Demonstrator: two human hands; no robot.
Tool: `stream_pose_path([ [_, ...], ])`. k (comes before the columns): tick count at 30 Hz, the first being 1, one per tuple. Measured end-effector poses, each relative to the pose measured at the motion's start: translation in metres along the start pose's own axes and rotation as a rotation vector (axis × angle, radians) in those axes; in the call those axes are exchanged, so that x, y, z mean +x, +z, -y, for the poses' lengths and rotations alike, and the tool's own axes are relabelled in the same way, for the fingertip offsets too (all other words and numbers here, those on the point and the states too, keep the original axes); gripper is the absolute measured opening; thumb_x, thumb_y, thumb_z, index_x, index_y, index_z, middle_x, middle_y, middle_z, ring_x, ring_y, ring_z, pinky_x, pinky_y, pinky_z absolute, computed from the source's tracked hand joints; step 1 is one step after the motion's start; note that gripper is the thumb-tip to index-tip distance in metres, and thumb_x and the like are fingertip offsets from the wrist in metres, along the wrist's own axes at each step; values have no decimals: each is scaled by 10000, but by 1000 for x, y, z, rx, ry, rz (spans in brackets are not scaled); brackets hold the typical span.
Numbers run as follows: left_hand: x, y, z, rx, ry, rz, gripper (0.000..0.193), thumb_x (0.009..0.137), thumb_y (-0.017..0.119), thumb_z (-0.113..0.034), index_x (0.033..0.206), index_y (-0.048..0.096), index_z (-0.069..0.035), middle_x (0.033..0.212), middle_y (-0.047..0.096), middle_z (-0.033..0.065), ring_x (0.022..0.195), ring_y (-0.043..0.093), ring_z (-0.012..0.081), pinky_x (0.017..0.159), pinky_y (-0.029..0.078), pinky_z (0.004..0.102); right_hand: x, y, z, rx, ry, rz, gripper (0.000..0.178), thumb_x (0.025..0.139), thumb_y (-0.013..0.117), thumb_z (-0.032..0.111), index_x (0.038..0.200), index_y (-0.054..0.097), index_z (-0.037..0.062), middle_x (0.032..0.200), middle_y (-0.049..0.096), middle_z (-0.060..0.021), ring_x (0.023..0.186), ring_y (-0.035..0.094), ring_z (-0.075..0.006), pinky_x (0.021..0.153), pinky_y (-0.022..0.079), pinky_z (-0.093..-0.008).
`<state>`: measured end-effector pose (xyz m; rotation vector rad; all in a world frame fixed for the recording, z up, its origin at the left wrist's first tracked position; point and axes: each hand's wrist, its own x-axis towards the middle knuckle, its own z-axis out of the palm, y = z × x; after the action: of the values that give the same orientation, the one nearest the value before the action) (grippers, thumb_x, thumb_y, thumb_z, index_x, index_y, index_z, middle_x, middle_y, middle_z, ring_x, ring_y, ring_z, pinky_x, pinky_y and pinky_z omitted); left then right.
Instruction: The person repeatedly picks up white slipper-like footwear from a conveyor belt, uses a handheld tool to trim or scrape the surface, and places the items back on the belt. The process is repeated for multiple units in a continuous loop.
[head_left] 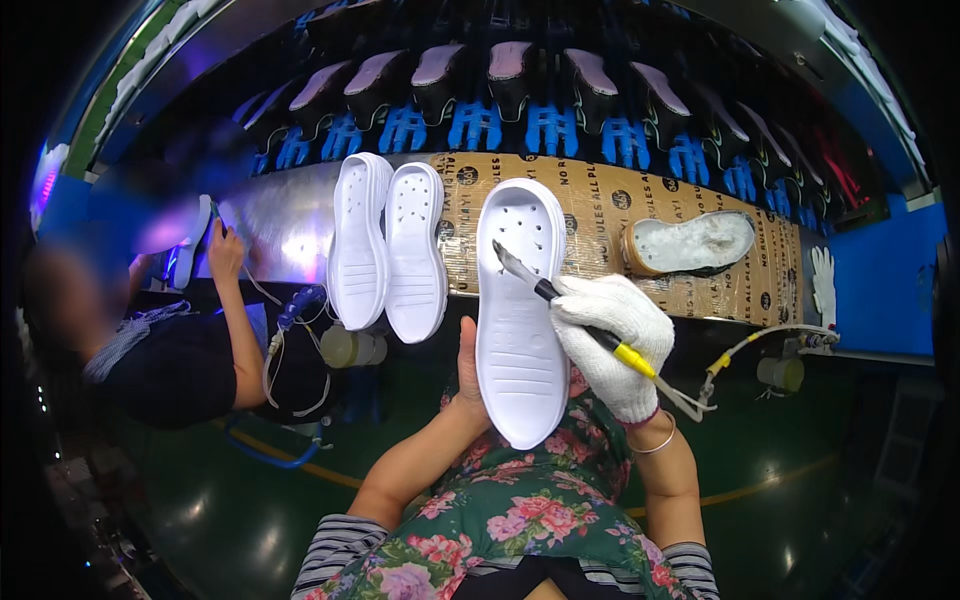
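My left hand [468,375] grips a white shoe sole [520,352] from its left side and underneath, so most of the fingers are hidden. The sole is held up in front of me, its inner face showing, with small holes at the far end and ridges nearer me. In a white glove, my right hand [622,345] is closed around a brush [545,290] with a black and yellow handle and a hose at its back end. The dark bristles lie over the holed part of the sole. Two more white soles, a left one [357,245] and a right one [414,255], rest side by side at the bench's near edge.
Printed cardboard [590,205] covers part of the metal bench [275,225]. On it sits a shoe-shaped piece [692,243] crusted white inside. Behind runs a row of dark shoe uppers [510,75] on blue holders [550,130]. A co-worker [190,345] works at the left. A white glove [823,285] hangs right.
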<state>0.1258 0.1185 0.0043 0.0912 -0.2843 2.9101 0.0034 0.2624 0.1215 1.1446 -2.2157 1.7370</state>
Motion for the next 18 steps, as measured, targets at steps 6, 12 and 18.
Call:
stream_pose_path([
  [6, -3, 6, 12, 528, 146, -436, 1070, 896, 551, -846, 1701, 245, -211, 1705, 360, 139, 1547, 386, 365, 1273, 318, 578, 24, 10, -3, -259, -344, -14, 310, 724, 848, 11, 1028, 804, 57, 1087, 796, -142, 929, 764, -321, 798, 600, -401],
  [12, -21, -34, 14, 332, 135, -394, 971, 881, 701, -695, 1633, 391, -164, 1589, 522, 135, 1447, 524, 345, 1242, 388, 546, 11, 22, 10, -342, -418, 120, 422, 695, 742, 94, 1113, 775, 52, 1170, 761, -155, 971, 750, -330, 778, 607, -425],
  [18, -15, -30, 3, 419, 230, -384, 936, 926, 604, -751, 1642, 384, -190, 1622, 493, 131, 1455, 514, 354, 1226, 399, 566, -1, 26, -2, -92, -251, -4, 342, 730, 792, 44, 1070, 799, 78, 1108, 787, -140, 914, 759, -333, 782, 607, -416],
])
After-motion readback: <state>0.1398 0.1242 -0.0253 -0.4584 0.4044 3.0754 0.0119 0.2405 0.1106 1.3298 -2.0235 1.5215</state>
